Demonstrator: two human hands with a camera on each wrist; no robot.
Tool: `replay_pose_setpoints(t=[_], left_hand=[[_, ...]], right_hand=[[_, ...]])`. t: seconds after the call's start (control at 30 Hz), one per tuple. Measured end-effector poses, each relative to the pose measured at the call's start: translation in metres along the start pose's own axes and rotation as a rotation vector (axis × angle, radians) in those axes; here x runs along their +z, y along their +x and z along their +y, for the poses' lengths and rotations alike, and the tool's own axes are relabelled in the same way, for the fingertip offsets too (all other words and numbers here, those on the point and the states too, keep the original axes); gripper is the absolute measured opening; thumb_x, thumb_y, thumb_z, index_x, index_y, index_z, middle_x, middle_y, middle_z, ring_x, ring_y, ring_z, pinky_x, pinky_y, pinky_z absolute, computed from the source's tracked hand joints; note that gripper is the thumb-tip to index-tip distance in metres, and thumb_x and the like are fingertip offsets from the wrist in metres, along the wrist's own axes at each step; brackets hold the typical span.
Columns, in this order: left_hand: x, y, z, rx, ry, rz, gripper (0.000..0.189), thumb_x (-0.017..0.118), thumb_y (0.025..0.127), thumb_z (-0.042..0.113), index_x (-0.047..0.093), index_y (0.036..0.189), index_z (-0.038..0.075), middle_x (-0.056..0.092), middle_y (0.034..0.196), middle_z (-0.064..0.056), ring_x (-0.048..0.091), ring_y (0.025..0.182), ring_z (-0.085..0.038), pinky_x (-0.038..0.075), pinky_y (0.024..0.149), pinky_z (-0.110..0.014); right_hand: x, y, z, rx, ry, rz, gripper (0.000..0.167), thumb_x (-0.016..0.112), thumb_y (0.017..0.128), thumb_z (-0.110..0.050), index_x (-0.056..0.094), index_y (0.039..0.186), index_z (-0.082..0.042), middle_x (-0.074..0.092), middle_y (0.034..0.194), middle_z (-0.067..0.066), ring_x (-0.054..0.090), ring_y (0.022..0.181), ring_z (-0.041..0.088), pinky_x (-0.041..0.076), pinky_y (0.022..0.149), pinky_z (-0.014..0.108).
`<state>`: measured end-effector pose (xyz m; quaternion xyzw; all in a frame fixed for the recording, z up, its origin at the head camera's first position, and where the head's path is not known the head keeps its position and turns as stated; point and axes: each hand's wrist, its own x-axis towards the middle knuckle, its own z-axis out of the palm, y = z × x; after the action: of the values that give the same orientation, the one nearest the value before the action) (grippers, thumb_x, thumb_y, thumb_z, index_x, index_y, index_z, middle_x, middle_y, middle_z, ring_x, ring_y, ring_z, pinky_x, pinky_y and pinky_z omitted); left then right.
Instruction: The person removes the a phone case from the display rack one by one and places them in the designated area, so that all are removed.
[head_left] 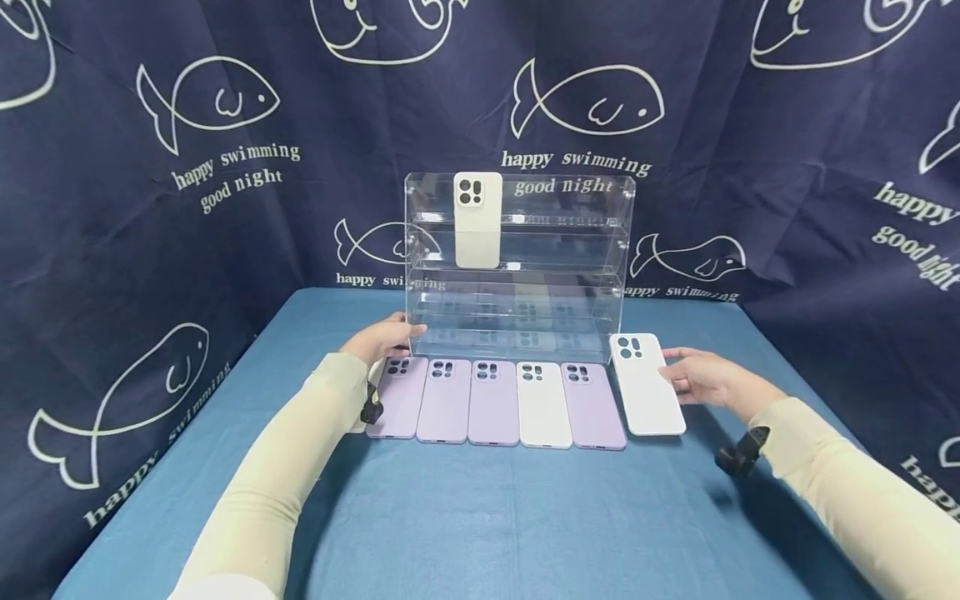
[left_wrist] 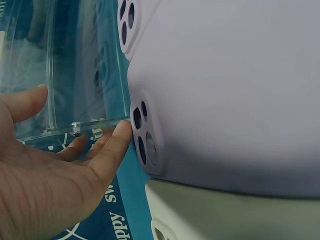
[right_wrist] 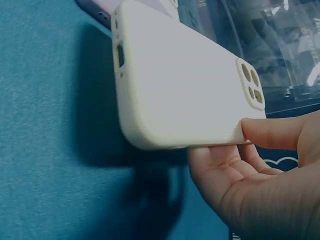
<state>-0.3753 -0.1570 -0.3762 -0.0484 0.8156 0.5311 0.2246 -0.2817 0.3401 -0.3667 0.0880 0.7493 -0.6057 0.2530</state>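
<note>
My right hand point(head_left: 708, 382) pinches a white phone case point(head_left: 647, 392) by its right edge, thumb on the back and fingers beneath. That case is tilted and raised off the cloth, with its shadow below in the right wrist view. On the left, my left hand point(head_left: 382, 337) holds the lower left side of a clear acrylic display rack point(head_left: 517, 292). Its thumb point(left_wrist: 30, 102) and fingers lie on either side of the side panel, beside a purple phone case point(left_wrist: 225, 110). A cream phone case point(head_left: 477, 229) stands upright on the rack's upper part.
Several purple phone cases point(head_left: 492, 408) and a white phone case point(head_left: 543, 408) lie in a row before the rack. Under my left sleeve, a cream case point(left_wrist: 210, 210) is partly hidden. A blue cloth point(head_left: 480, 517) covers the table; a dark fish-print curtain point(head_left: 480, 100) hangs behind.
</note>
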Motion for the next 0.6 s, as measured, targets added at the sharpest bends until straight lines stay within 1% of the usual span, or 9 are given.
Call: replay_pose_setpoints(t=[0.13, 0.27, 0.37, 0.6], left_hand=[[0.000, -0.001, -0.001, 0.002, 0.009, -0.001, 0.077, 0.048, 0.103, 0.028, -0.003, 0.156, 0.006, 0.017, 0.159, -0.021, 0.028, 0.144, -0.035, 0.040, 0.115, -0.041], [-0.001, -0.001, -0.001, 0.005, 0.011, 0.003, 0.077, 0.048, 0.103, 0.028, -0.004, 0.156, 0.007, 0.017, 0.159, -0.022, 0.029, 0.143, -0.035, 0.041, 0.115, -0.041], [-0.001, -0.001, -0.001, -0.002, 0.014, 0.005, 0.077, 0.048, 0.103, 0.028, -0.004, 0.156, 0.007, 0.017, 0.158, -0.022, 0.030, 0.143, -0.035, 0.041, 0.114, -0.041], [0.000, 0.002, -0.002, -0.005, 0.015, 0.009, 0.079, 0.049, 0.102, 0.030, -0.005, 0.156, 0.008, 0.015, 0.160, -0.019, 0.030, 0.143, -0.034, 0.042, 0.114, -0.040]], right_hand=[[0.001, 0.002, 0.006, 0.041, -0.008, -0.004, 0.082, 0.056, 0.095, -0.005, -0.002, 0.152, 0.002, 0.067, 0.084, -0.007, 0.066, 0.079, 0.010, 0.057, 0.078, 0.033], [0.003, 0.003, 0.009, 0.063, -0.001, -0.006, 0.084, 0.056, 0.095, -0.003, -0.005, 0.151, 0.003, 0.068, 0.082, -0.006, 0.066, 0.078, 0.010, 0.057, 0.078, 0.032], [0.005, 0.004, 0.011, 0.068, 0.007, -0.007, 0.083, 0.056, 0.095, -0.002, -0.005, 0.151, 0.004, 0.067, 0.083, -0.006, 0.066, 0.078, 0.011, 0.057, 0.078, 0.032], [0.007, 0.007, 0.016, 0.061, 0.013, -0.027, 0.075, 0.055, 0.095, 0.000, 0.003, 0.148, 0.006, 0.068, 0.082, -0.005, 0.066, 0.078, 0.011, 0.057, 0.078, 0.032]])
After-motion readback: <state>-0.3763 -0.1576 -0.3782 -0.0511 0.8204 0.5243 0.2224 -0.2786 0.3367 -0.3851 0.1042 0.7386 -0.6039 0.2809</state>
